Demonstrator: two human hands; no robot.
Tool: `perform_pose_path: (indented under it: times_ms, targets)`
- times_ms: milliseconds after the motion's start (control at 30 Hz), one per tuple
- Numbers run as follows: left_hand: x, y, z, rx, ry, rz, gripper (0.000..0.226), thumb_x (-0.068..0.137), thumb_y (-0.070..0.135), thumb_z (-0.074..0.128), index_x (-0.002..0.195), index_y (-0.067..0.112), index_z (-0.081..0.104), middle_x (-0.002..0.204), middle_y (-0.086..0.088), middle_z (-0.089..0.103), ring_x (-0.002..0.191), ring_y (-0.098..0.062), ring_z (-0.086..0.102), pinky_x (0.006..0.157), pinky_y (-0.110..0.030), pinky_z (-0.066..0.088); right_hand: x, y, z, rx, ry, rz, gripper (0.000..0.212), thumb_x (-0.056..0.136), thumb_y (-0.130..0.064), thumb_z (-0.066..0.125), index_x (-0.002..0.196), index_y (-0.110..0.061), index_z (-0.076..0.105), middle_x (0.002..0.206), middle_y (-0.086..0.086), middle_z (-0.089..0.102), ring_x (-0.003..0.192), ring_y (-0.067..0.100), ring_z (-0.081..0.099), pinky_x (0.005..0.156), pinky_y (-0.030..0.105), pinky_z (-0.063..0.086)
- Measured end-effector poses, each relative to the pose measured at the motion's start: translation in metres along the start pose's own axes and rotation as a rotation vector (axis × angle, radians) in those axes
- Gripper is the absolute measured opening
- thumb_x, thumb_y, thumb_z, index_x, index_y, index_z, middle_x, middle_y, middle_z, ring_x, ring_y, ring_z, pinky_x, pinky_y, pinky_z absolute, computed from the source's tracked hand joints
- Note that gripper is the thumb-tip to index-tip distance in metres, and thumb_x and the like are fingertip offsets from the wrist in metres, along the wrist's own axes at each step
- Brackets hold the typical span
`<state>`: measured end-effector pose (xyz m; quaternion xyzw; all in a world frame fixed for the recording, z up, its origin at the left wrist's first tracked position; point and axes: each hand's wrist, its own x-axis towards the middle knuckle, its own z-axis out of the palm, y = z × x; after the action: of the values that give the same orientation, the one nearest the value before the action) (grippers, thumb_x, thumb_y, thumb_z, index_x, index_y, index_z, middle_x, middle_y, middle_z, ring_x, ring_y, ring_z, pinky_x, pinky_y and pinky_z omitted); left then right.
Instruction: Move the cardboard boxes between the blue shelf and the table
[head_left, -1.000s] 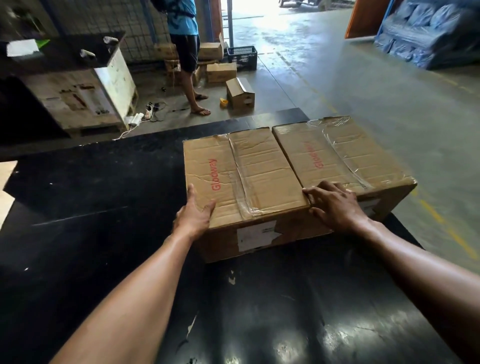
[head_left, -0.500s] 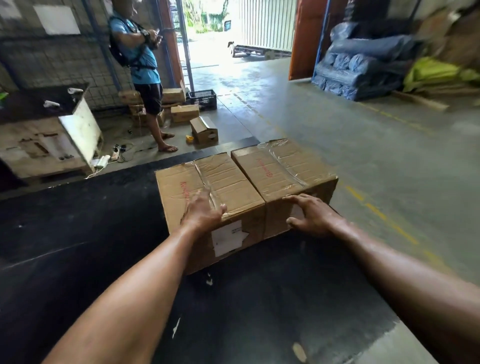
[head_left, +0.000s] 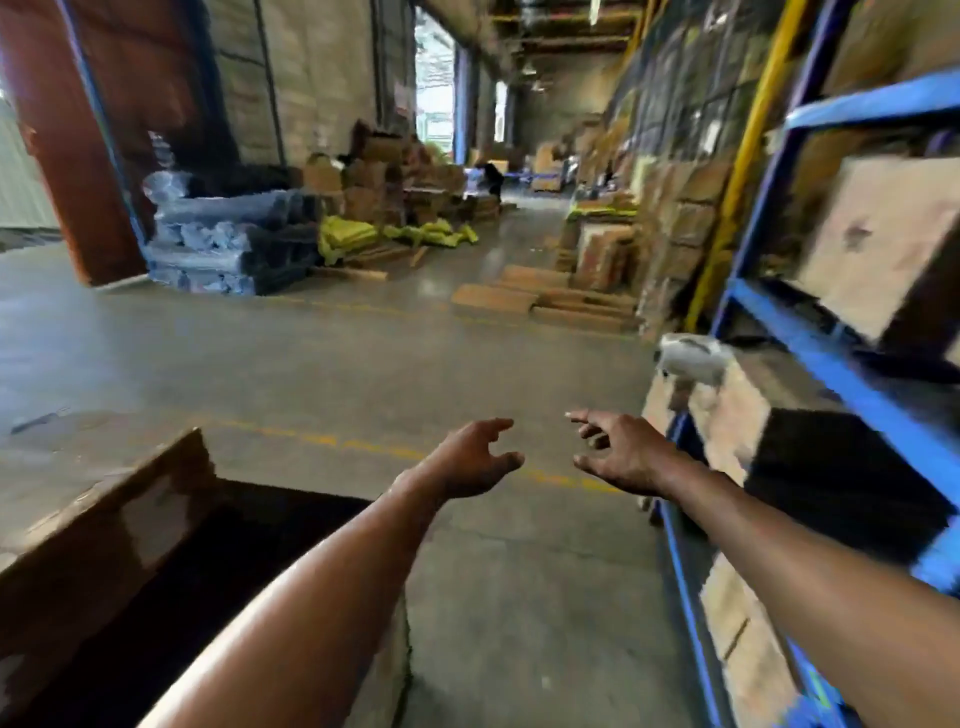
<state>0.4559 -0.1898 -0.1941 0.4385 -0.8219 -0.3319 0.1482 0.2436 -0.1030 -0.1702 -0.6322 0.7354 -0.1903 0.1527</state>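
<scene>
My left hand (head_left: 475, 460) and my right hand (head_left: 621, 454) hang in the air over the concrete floor, fingers loosely spread, holding nothing. A cardboard box (head_left: 104, 525) sits on the black table (head_left: 249, 551) at the lower left, only its near corner showing. The blue shelf (head_left: 821, 338) rises on the right, with blurred cardboard boxes (head_left: 878, 244) on its upper level and more boxes (head_left: 722, 415) on the lower level just right of my right hand.
Open concrete floor (head_left: 337, 364) with a yellow line lies ahead. Flattened cardboard (head_left: 545, 301) lies on the floor near the shelf. Wrapped blue-grey rolls (head_left: 223, 244) and stacked boxes (head_left: 395, 176) line the far left of the aisle.
Both hands have let go of the two boxes on the table. The view has swung right, from the table toward the blue shelf and the aisle.
</scene>
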Motion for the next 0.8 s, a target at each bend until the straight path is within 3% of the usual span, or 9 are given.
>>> perform_pose_path:
  times_ms: [200, 300, 433, 500, 667, 800]
  targets:
    - [0.038, 0.191, 0.122, 0.028, -0.285, 0.505, 0.06, 0.094, 0.033, 0.069, 0.15, 0.023, 0.049, 0.143, -0.008, 0.061, 0.124, -0.025, 0.063, 0.105, -0.03, 0.045, -0.161, 0.126, -0.101, 0.029, 0.348, 0.409, 0.062, 0.085, -0.029, 0.074, 0.144, -0.027, 0.053, 0.123, 0.002, 0.067, 0.101, 0.019, 0.068, 0.094, 0.039, 0.055]
    - [0.024, 0.257, 0.167, 0.008, -0.398, 0.723, 0.056, 0.093, 0.027, 0.069, 0.146, 0.023, 0.054, 0.138, -0.006, 0.065, 0.125, -0.024, 0.063, 0.105, -0.03, 0.047, -0.239, 0.142, -0.122, 0.017, 0.522, 0.593, 0.058, 0.085, -0.028, 0.075, 0.14, -0.028, 0.056, 0.116, -0.001, 0.068, 0.095, 0.017, 0.07, 0.092, 0.042, 0.056]
    - [0.005, 0.319, 0.205, 0.013, -0.506, 0.916, 0.06, 0.095, 0.037, 0.068, 0.15, 0.023, 0.048, 0.145, -0.006, 0.059, 0.123, -0.024, 0.063, 0.101, -0.032, 0.049, -0.318, 0.138, -0.143, -0.025, 0.717, 0.769, 0.052, 0.085, -0.028, 0.074, 0.136, -0.025, 0.061, 0.111, -0.006, 0.067, 0.093, 0.015, 0.071, 0.09, 0.04, 0.057]
    - [-0.003, 0.348, 0.218, -0.033, -0.533, 0.982, 0.061, 0.094, 0.04, 0.069, 0.149, 0.022, 0.05, 0.146, -0.006, 0.058, 0.126, -0.025, 0.061, 0.101, -0.035, 0.05, -0.349, 0.133, -0.154, -0.042, 0.792, 0.834, 0.046, 0.086, -0.026, 0.074, 0.131, -0.023, 0.064, 0.114, -0.008, 0.067, 0.094, 0.015, 0.07, 0.09, 0.038, 0.057]
    - [-0.013, 0.417, 0.242, -0.163, -0.6, 1.061, 0.061, 0.095, 0.031, 0.068, 0.151, 0.019, 0.047, 0.144, -0.008, 0.059, 0.131, -0.025, 0.058, 0.098, -0.032, 0.051, -0.402, 0.137, -0.197, -0.056, 0.927, 0.983, 0.052, 0.087, -0.021, 0.075, 0.137, -0.019, 0.059, 0.119, 0.007, 0.068, 0.096, 0.017, 0.068, 0.091, 0.026, 0.049]
    - [0.008, 0.468, 0.277, -0.259, -0.644, 1.027, 0.064, 0.092, 0.036, 0.07, 0.148, 0.014, 0.05, 0.137, -0.007, 0.063, 0.122, -0.027, 0.062, 0.105, -0.044, 0.05, -0.423, 0.18, -0.238, -0.028, 1.076, 1.059, 0.057, 0.087, -0.025, 0.075, 0.14, -0.018, 0.055, 0.126, 0.007, 0.067, 0.107, 0.021, 0.066, 0.093, 0.027, 0.045]
